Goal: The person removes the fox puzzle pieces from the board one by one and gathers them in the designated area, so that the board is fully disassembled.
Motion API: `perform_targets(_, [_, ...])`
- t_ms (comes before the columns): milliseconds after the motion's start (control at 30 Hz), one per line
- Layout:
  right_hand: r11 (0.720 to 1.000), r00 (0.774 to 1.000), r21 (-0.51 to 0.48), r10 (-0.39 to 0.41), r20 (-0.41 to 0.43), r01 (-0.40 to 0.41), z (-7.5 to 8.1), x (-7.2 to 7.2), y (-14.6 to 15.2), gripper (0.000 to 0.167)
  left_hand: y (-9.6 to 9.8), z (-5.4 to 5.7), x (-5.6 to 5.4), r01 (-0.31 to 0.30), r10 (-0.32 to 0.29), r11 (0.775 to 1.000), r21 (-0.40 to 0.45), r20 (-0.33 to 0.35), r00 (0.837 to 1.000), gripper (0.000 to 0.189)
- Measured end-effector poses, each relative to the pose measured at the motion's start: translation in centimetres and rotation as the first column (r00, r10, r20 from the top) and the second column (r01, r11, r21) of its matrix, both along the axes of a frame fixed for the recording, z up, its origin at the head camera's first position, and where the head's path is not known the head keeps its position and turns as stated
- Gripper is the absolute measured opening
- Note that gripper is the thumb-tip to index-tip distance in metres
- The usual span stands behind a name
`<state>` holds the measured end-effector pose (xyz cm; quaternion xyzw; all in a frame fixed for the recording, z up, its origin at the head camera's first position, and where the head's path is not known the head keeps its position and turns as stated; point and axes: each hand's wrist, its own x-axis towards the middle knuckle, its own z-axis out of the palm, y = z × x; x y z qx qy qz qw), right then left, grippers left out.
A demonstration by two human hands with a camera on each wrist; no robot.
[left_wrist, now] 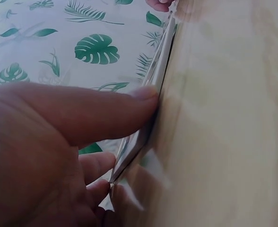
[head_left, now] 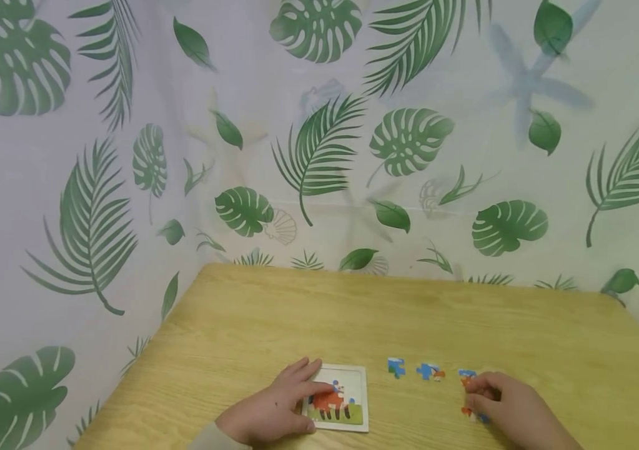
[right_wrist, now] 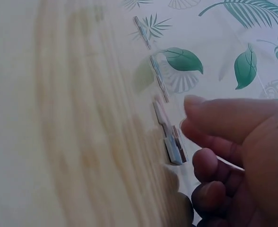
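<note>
My left hand (head_left: pixel 282 400) holds a small square jigsaw tray (head_left: pixel 357 427) by its left side, the thumb (left_wrist: pixel 106 116) at the near edge. The index finger reaches over the picture of a red animal on green ground, hiding part of it. To the right, my right hand (head_left: pixel 507 400) is bent over a puzzle piece (head_left: pixel 468 374) with blue and red on it and another red and blue piece (head_left: pixel 467 411). Its thumb (right_wrist: pixel 233 116) and forefinger are close beside these pieces in the right wrist view, with no piece between them.
Between the tray and my right hand lie a blue and green puzzle piece (head_left: pixel 395 367) and a blue piece (head_left: pixel 429 372) with a red corner. The wood-grain table (head_left: pixel 386 312) meets a white leaf-print curtain (head_left: pixel 330 250) at the back and left.
</note>
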<state>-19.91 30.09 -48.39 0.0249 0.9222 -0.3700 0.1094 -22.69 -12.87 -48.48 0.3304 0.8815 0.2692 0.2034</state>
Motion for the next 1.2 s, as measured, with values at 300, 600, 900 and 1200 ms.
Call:
perform_targets(300, [0.996,1.000,-0.090,0.003,-0.030,-0.006,1.4,0.6,-1.3,0.038,-0.5,0.0,-0.3,0.026,-0.027,0.999,0.048,0.021,0.999,0.059])
perform_targets(600, [0.967,0.976,-0.171,0.167,-0.141,-0.190,1.8,0.6,-5.8,0.024,-1.1,0.0,-0.4,0.065,-0.066,0.995,0.075,0.001,0.998,0.058])
perform_targets(900, [0.949,0.950,-0.170,0.227,-0.213,-0.265,2.2,-0.2,-10.6,0.018,-1.1,0.0,-0.4,0.028,-0.031,0.994,0.102,0.023,0.999,0.057])
perform_targets(1200, [0.945,0.934,-0.127,0.266,-0.240,-0.301,2.1,-1.4,-14.5,0.016,-0.9,0.3,-0.2,-0.025,0.018,0.994,0.111,0.060,0.998,0.060])
